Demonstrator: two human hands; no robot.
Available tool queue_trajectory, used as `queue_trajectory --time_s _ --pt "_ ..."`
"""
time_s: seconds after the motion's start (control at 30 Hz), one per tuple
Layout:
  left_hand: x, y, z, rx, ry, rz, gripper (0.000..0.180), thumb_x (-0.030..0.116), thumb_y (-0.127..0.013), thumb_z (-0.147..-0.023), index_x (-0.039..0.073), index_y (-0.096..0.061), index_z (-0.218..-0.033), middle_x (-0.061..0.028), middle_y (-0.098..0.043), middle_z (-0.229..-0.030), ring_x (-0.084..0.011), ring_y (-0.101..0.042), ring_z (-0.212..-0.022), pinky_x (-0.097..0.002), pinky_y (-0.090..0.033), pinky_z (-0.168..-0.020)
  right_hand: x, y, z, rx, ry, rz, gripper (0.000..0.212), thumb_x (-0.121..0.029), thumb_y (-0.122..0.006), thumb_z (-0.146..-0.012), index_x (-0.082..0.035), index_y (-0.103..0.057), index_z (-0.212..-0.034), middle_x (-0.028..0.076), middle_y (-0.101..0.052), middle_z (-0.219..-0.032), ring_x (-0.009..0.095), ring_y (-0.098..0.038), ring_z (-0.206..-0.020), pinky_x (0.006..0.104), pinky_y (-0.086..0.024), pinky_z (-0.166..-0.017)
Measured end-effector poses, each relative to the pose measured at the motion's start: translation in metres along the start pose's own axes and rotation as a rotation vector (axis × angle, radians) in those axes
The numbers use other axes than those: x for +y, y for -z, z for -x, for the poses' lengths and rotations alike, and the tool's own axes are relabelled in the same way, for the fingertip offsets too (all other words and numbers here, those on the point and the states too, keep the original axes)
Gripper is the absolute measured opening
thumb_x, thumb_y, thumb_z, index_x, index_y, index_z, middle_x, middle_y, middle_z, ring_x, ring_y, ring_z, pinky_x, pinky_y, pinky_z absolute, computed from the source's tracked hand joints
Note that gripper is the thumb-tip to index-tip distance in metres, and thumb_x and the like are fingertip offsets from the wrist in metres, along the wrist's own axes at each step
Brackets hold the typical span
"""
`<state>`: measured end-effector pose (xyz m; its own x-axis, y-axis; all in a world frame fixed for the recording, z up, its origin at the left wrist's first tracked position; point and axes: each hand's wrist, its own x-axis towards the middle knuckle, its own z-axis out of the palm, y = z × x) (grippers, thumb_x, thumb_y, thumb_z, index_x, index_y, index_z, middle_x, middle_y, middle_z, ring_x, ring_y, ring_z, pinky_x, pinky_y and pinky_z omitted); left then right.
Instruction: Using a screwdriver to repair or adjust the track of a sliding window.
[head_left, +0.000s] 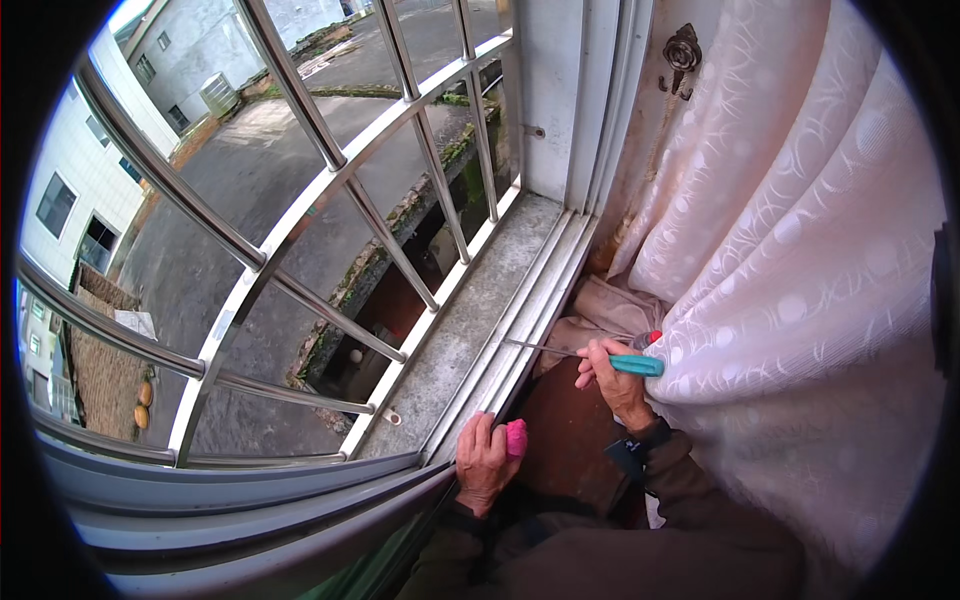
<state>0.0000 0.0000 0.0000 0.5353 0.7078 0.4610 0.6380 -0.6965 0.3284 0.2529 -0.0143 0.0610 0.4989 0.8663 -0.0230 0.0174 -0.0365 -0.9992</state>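
My right hand [616,388] is closed around a screwdriver with a teal handle [638,366]. Its thin metal shaft points left, and the tip lies at the window track [528,322]. My left hand [482,462] rests at the near part of the track, its fingers bent over the edge. A bright pink cloth [516,439] is bunched between its thumb and fingers. Just beyond the teal handle a small red and grey thing [650,339] shows; its kind is hard to make out.
Outside the grey sill [470,275] stand shiny metal window bars [385,240]. The sliding window frame [270,510] is at the lower left. A pale pink patterned curtain [790,270] hangs on the right, near a wall hook [682,50]. Below the sill is a reddish-brown surface [570,430].
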Motion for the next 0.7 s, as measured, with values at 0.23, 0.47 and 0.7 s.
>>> queue_trajectory --time_s 0.23,0.47,0.7 --pt "-0.006 0.0 -0.008 0.027 -0.019 -0.016 0.034 0.026 -0.081 -0.077 0.004 -0.064 -0.097 -0.0165 -0.062 -0.116 -0.0394 -0.061 -0.113 -0.0485 -0.05 -0.096 0.007 -0.004 0.0 0.004 0.041 -0.046 0.036 -0.027 -0.059 -0.102 0.006 -0.07 -0.095 0.01 -0.068 -0.073 0.017 -0.069 -0.058 0.0267 -0.055 -0.056" --pt "0.0 0.003 -0.001 0.035 -0.015 -0.001 0.031 0.027 -0.08 -0.08 0.003 -0.065 -0.094 -0.0168 -0.062 -0.112 -0.0397 -0.062 -0.11 -0.0482 -0.051 -0.094 0.002 0.008 0.003 0.152 0.017 -0.124 0.036 -0.029 -0.056 -0.103 0.004 -0.07 -0.1 0.006 -0.066 -0.072 0.014 -0.067 -0.059 0.0263 -0.054 -0.055" --pt "0.002 0.003 -0.003 0.059 -0.008 0.002 0.026 0.028 -0.074 -0.087 0.004 -0.063 -0.089 -0.0178 -0.065 -0.112 -0.0389 -0.063 -0.109 -0.0477 -0.051 -0.094 -0.021 -0.003 -0.041 0.029 0.257 0.106 0.028 -0.024 -0.063 -0.1 0.002 -0.07 -0.1 0.005 -0.067 -0.076 0.012 -0.068 -0.063 0.0259 -0.056 -0.058"
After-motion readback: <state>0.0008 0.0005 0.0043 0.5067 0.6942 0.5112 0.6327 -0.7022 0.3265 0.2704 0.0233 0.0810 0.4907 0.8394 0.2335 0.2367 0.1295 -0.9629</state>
